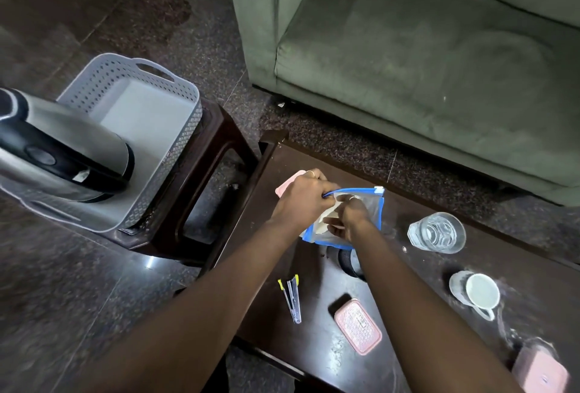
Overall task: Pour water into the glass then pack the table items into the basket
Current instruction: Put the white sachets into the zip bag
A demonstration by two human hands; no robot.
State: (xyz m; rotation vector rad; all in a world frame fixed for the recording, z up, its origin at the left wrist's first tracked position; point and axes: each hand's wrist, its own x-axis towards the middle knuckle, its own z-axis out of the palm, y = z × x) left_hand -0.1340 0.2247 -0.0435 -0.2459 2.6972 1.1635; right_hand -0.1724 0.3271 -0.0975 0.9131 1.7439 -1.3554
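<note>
Both hands meet over the far left end of the dark table [408,323]. My left hand [303,196] pinches the top edge of a clear pouch with blue trim [373,210]. My right hand [348,218] reaches into the pouch's mouth, fingers around something pale inside. A glass of water [437,232] stands to the right of the pouch. The grey perforated basket [185,110] sits on a brown stool to the left, with a steel kettle [62,154] lying in its near end.
On the table lie a stapler [292,300], a pink lidded box [357,326], a white mug [481,292], another pink box [541,372] at the near right and a pink object [290,184] behind my left hand. A green sofa [408,63] stands beyond the table.
</note>
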